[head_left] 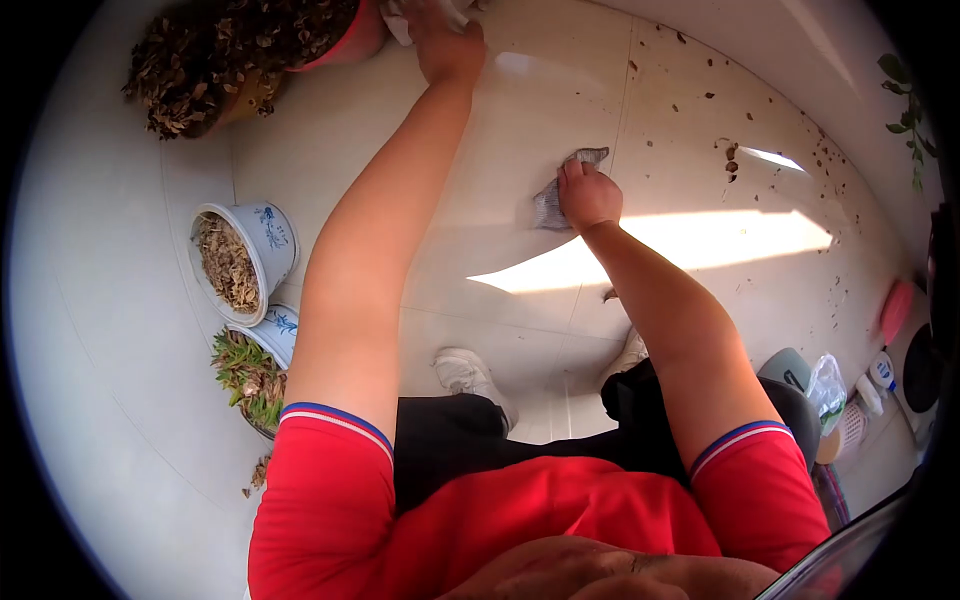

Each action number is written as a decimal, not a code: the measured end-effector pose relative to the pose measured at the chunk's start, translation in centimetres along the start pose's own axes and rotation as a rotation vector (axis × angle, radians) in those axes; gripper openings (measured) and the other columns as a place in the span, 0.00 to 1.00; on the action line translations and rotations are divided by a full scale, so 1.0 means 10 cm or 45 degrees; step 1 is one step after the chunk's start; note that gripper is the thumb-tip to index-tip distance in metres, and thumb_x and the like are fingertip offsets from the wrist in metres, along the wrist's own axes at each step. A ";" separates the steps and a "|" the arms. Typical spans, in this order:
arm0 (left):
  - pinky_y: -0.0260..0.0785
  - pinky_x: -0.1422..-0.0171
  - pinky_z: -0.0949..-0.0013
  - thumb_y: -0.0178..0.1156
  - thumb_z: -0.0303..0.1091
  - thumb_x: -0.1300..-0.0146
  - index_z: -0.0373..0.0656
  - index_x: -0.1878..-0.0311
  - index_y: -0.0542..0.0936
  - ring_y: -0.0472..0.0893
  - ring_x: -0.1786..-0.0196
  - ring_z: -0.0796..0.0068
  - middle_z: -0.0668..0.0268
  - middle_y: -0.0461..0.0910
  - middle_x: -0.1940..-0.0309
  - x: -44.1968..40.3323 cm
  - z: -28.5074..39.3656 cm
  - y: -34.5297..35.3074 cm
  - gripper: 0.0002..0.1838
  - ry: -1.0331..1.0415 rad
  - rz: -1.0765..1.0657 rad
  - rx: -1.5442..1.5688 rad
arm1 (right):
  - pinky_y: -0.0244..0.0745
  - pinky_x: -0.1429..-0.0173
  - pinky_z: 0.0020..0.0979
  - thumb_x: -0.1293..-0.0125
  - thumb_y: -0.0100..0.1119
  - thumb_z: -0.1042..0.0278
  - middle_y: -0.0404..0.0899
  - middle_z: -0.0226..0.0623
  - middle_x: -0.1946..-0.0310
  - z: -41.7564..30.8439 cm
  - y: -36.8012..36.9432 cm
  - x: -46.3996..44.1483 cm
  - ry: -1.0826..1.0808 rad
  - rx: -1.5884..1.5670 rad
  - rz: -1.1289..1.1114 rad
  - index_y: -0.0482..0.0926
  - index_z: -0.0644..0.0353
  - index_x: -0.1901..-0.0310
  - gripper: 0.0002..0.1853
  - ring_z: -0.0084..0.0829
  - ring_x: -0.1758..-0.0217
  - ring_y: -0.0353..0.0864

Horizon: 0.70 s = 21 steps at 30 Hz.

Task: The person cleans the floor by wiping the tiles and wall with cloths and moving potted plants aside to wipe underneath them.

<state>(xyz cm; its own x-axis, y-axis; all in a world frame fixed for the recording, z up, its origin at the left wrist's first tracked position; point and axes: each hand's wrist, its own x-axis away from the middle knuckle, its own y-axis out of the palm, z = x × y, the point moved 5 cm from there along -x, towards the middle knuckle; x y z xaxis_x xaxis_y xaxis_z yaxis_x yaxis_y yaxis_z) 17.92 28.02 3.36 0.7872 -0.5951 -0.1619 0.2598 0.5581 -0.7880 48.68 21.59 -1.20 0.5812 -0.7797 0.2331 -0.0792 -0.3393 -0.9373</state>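
My right hand (590,195) is closed on a crumpled grey rag (550,207), which touches the tiled floor. At the top edge, my left hand (447,45) reaches forward beside a pinkish-red pot (362,38). A white cloth (398,22) shows around its fingers, which seem closed on it, though the frame edge cuts off part of the hand. Dry brown leaves (235,50) of a withered plant spill over that pot and a brownish one beside it.
On the left, a white pot with blue flowers (268,235) stands near a green succulent (250,375). Dead leaf bits (732,160) are scattered along the right wall. A plastic bag (826,392) and bottles lie at lower right. My shoe (470,372) is below.
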 end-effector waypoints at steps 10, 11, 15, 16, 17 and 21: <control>0.61 0.23 0.55 0.60 0.55 0.34 0.40 0.22 0.52 0.60 0.22 0.45 0.40 0.53 0.23 -0.18 -0.17 0.28 0.47 -0.076 -0.229 -0.403 | 0.83 0.64 0.44 0.29 0.56 0.55 0.83 0.34 0.67 0.06 -0.05 0.01 -0.037 -0.108 0.013 0.76 0.51 0.63 0.10 0.41 0.64 0.86; 0.63 0.24 0.56 0.59 0.55 0.33 0.40 0.22 0.52 0.62 0.23 0.47 0.40 0.54 0.24 -0.26 -0.32 0.30 0.46 -0.027 -0.068 -0.416 | 0.82 0.65 0.43 0.30 0.56 0.55 0.82 0.33 0.68 0.06 -0.06 0.03 -0.063 -0.126 0.058 0.76 0.50 0.64 0.10 0.40 0.65 0.86; 0.69 0.30 0.56 0.59 0.47 0.34 0.37 0.34 0.69 0.70 0.28 0.53 0.45 0.67 0.29 -0.72 -0.73 0.49 0.31 -0.120 -0.275 -0.312 | 0.81 0.68 0.42 0.32 0.58 0.57 0.81 0.31 0.71 0.07 -0.08 0.05 -0.162 -0.174 0.158 0.76 0.50 0.67 0.09 0.39 0.69 0.85; 0.70 0.32 0.56 0.59 0.47 0.34 0.37 0.36 0.71 0.71 0.30 0.52 0.46 0.70 0.32 -0.83 -0.79 0.52 0.29 -0.123 -0.358 -0.332 | 0.81 0.69 0.42 0.33 0.59 0.57 0.80 0.31 0.71 0.08 -0.09 0.05 -0.167 -0.196 0.189 0.76 0.50 0.68 0.09 0.39 0.69 0.85; 0.71 0.33 0.56 0.59 0.47 0.34 0.38 0.37 0.73 0.73 0.32 0.52 0.47 0.72 0.34 -0.93 -0.86 0.54 0.27 -0.085 -0.441 -0.396 | 0.81 0.69 0.42 0.33 0.59 0.57 0.80 0.31 0.72 0.08 -0.10 0.05 -0.169 -0.216 0.217 0.76 0.50 0.68 0.09 0.39 0.70 0.84; 0.74 0.39 0.54 0.58 0.46 0.32 0.40 0.44 0.80 0.80 0.42 0.51 0.50 0.80 0.44 -1.39 -1.28 0.71 0.22 0.390 -0.761 -0.905 | 0.77 0.74 0.40 0.38 0.64 0.59 0.77 0.30 0.74 0.12 -0.11 0.03 -0.172 -0.258 0.317 0.74 0.50 0.71 0.09 0.38 0.74 0.81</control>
<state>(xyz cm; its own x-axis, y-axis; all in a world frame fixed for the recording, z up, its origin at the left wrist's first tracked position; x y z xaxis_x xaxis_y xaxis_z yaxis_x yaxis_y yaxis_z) 1.62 32.87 -7.59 0.4299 -0.8472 0.3122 0.0916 -0.3030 -0.9486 49.94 22.41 -0.39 0.6243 -0.7799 -0.0455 -0.3839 -0.2555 -0.8873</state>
